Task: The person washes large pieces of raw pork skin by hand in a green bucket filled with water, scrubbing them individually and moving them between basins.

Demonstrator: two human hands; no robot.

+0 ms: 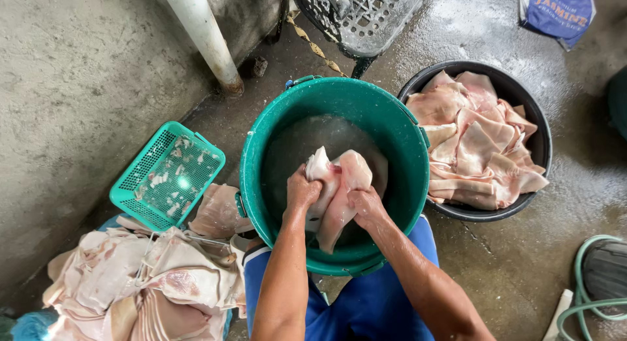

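View from above of a person crouched on a wet concrete floor, working over a bucket.

At the far left, along a rough grey wall, a heap of pale pink and white raw skin pieces lies on the floor near the lower left corner. Resting on the upper edge of that heap is a small turquoise plastic basket, tilted, with small pale scraps inside. Above it, a white pipe runs down the wall to the floor.

In the middle stands a round green bucket holding cloudy water. Both of the person's forearms reach up from the bottom edge into it. The left hand has its grip pressed together around the left side of a pale pink slab of skin; the right hand has its grip pressed together on the same slab's right side. The slab is bunched between the two hands, above the water, toward the near side of the bucket. Blue clothing shows below the bucket.

Behind the bucket is a grey perforated metal object.

To the right, just beside the bucket, a black tub is filled with more flat pink skin pieces. At the top right lies a blue bag. In the lower right corner, a pale green hose curls on the floor.
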